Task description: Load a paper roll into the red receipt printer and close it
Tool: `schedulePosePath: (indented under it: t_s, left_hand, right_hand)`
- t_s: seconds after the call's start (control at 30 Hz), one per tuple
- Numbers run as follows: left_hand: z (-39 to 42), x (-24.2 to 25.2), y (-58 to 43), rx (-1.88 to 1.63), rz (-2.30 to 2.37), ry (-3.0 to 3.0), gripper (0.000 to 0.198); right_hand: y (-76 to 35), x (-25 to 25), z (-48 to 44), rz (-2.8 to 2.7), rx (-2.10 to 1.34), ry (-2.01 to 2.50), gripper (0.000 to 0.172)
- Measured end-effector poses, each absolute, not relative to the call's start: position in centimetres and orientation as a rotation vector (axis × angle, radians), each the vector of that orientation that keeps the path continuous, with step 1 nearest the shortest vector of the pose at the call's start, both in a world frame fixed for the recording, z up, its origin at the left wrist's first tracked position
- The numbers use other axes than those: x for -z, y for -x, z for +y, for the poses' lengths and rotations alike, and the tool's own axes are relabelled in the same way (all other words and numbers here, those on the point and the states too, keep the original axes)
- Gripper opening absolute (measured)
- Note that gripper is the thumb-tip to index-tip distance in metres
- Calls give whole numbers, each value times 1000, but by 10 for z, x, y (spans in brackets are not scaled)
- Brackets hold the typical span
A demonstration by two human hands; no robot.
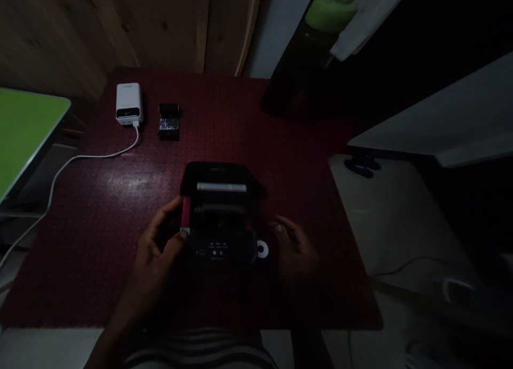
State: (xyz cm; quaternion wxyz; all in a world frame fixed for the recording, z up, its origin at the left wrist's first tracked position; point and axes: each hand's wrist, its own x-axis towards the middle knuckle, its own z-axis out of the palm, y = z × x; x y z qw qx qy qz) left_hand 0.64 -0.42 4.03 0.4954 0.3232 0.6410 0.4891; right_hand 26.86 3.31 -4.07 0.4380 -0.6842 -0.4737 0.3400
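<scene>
Printer [218, 240] (lid [220, 176] open) against left hand [158, 246]

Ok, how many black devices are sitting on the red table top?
2: a black portable printer near the front edge, between the left hand and right hand, and a small black box farther back, beside the white power bank. The dim right side may hide more.

We saw a white rectangular power bank [129, 104] trailing a white cable [100, 156] across a dark red table [92, 240], just beside a small black foil-faced block [169, 122].
</scene>
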Motion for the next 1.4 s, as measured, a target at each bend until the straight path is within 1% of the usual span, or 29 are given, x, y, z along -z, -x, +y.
schedulePosePath:
  t_s: [0.13,0.2,0.3,0.4,0.43,0.5,0.57,0.63,0.7,0.77,0.83,0.9,1.07,1.27,1.4]
  left_hand:
    - [-5,-40,-6,-1210,1535,-814,58]
    - [-7,-37,-5,-1226,1516,-825,56]
    - [-12,-25,-2,-1229,1488,-895,58]
    - [-16,-7,1,-1314,1457,-1077,68]
    - [-17,0,1,-1347,1443,-1150,73]
    - [-19,10,1,-1368,1406,-1280,81]
    - [-19,18,1,-1341,1363,-1387,85]
    - [-19,21,1,-1330,1337,-1465,88]
    - [-18,23,2,-1332,1339,-1510,89]
    - [-18,23,3,-1322,1345,-1518,91]
    - [-18,23,4,-1305,1346,-1512,92]
    - [-18,22,4,-1307,1348,-1499,92]
    - [-19,22,3,-1309,1373,-1478,94]
    - [-18,22,4,-1314,1376,-1484,95]
    - [-17,23,4,-1311,1367,-1487,95]
  right_hand:
    - [-269,45,35,-1186,-813,1664,42]
    - [-270,39,34,-1184,-797,1661,41]
    - [-267,13,34,-1294,-672,1635,32]
    - [-253,-23,44,-1665,-383,1416,19]
    - [-246,-34,50,-1804,-307,1278,20]
    - [-227,-51,65,-2059,-238,1020,28]
    - [-206,-64,81,-2317,-256,918,35]
    - [-185,-75,94,-2590,-326,1025,37]
    - [-167,-84,102,-2811,-414,1237,36]
    - [-154,-92,107,-2948,-489,1423,40]
    - [-146,-98,110,-3020,-532,1508,44]
    - [-141,-100,112,-3051,-546,1541,45]
    - [-139,-99,117,-3051,-608,1633,39]
    - [-145,-97,119,-3031,-696,1565,37]
    - [-149,-98,113,-2974,-599,1536,31]
